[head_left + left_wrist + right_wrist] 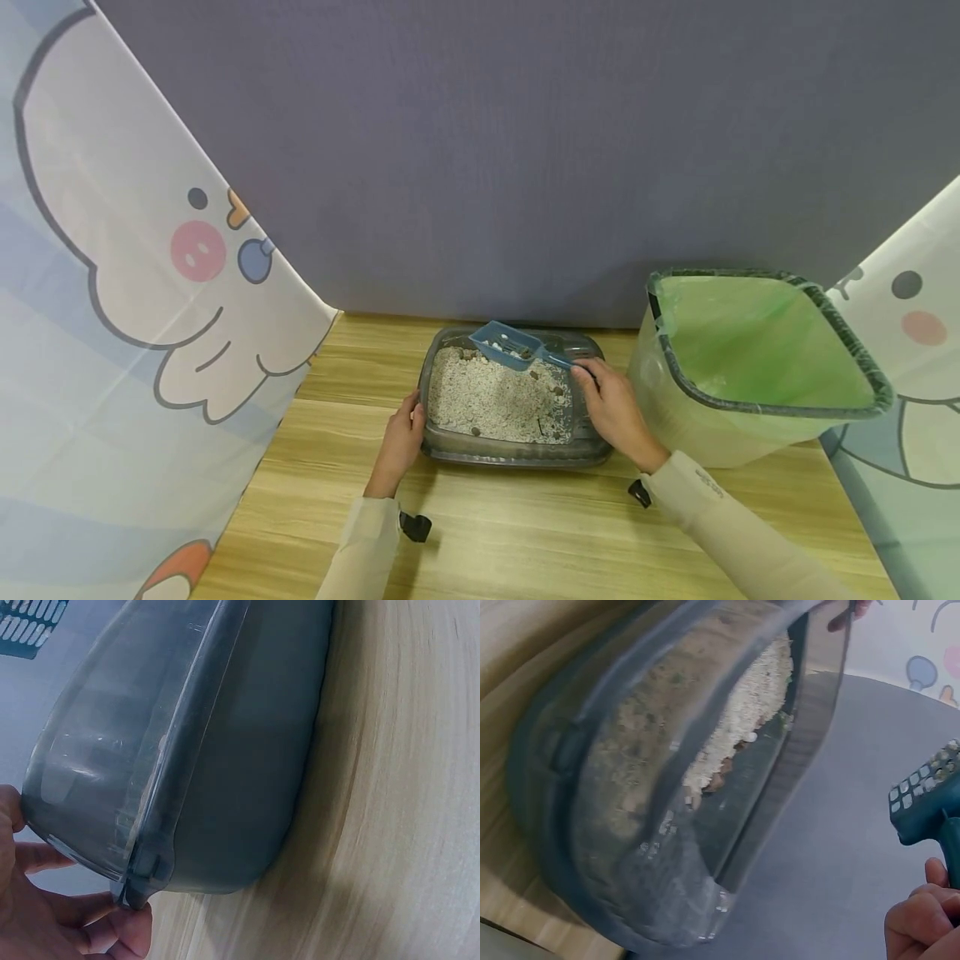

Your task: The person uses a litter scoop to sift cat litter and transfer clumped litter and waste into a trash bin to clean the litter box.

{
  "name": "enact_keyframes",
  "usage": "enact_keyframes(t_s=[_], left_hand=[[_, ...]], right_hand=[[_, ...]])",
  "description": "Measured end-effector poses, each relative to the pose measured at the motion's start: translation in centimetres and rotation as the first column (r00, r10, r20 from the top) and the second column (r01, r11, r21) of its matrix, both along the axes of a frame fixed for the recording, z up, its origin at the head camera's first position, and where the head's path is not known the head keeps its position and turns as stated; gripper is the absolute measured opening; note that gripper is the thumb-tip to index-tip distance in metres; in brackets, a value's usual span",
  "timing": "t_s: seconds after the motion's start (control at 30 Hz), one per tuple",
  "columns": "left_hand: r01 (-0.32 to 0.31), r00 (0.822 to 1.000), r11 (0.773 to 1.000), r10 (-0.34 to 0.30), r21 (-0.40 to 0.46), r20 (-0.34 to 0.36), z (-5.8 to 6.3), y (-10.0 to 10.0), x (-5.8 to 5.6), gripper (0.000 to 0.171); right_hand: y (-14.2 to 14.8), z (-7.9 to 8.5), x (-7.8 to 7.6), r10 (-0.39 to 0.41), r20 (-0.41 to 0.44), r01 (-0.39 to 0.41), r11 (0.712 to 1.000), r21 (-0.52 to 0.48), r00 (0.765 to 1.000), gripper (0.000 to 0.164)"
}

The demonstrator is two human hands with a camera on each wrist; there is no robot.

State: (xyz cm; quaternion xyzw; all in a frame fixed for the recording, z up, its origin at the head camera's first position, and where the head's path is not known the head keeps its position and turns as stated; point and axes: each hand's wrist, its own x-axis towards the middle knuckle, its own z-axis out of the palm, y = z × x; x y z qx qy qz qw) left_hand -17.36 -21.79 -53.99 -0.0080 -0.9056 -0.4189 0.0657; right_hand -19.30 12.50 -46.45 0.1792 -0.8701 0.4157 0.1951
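Observation:
A grey litter box (517,454) with translucent upper walls stands on the wooden table, holding pale cat litter (495,400) dotted with brown clumps. My left hand (401,437) grips its left edge; in the left wrist view the fingers (124,930) are curled at the rim's corner. My right hand (617,412) holds a blue slotted litter scoop (510,346) by its handle, above the back part of the box. Some pale bits and clumps lie in the scoop's basket. The right wrist view shows the scoop (926,799) raised beside the box wall, with litter on its slots.
A large bin (757,408) lined with a green-tinted bag stands right of the box, close by my right forearm. A grey panel (480,167) rises behind the table (510,533), and printed cartoon curtains (150,292) hang at both sides.

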Motion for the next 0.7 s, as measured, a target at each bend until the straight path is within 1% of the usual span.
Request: enact_keyframes(t_s=[0.13, 0.2, 0.3, 0.4, 0.5, 0.6, 0.7], left_hand=[[0.003, 1.000, 1.000, -0.003, 0.004, 0.002, 0.0, 0.0, 0.0, 0.043], [0.003, 1.000, 1.000, -0.003, 0.006, 0.008, 0.0, 0.0, 0.0, 0.043], [-0.001, 1.000, 1.000, 0.001, 0.007, 0.002, -0.1, 0.0, -0.1, 0.043], [-0.001, 1.000, 1.000, 0.001, 0.004, -0.010, -0.1, -0.1, -0.1, 0.042], [0.003, 1.000, 1.000, -0.003, 0.002, -0.019, -0.2, -0.1, -0.2, 0.042], [0.008, 1.000, 1.000, -0.008, 0.003, -0.011, -0.1, -0.2, -0.1, 0.042], [0.007, 1.000, 1.000, -0.007, 0.002, 0.004, -0.1, -0.2, 0.1, 0.044]], right_hand=[[0.0, 1.3, 0.5, -0.003, -0.012, 0.003, 1.000, -0.014, 1.000, 0.023], [0.0, 2.3, 1.0, -0.010, -0.019, 0.009, 1.000, -0.021, 1.000, 0.022], [0.1, 4.0, 1.8, -0.028, -0.058, 0.026, 0.999, -0.021, 0.998, 0.021], [0.5, 5.7, 2.3, -0.047, -0.136, 0.045, 0.999, -0.018, 0.990, 0.020], [1.3, 7.2, 2.6, -0.068, -0.219, 0.065, 0.998, -0.020, 0.973, 0.018], [2.4, 8.7, 3.2, -0.103, -0.242, 0.099, 0.995, -0.028, 0.965, 0.018], [3.8, 10.3, 4.1, -0.164, -0.238, 0.161, 0.986, -0.032, 0.957, 0.019]])
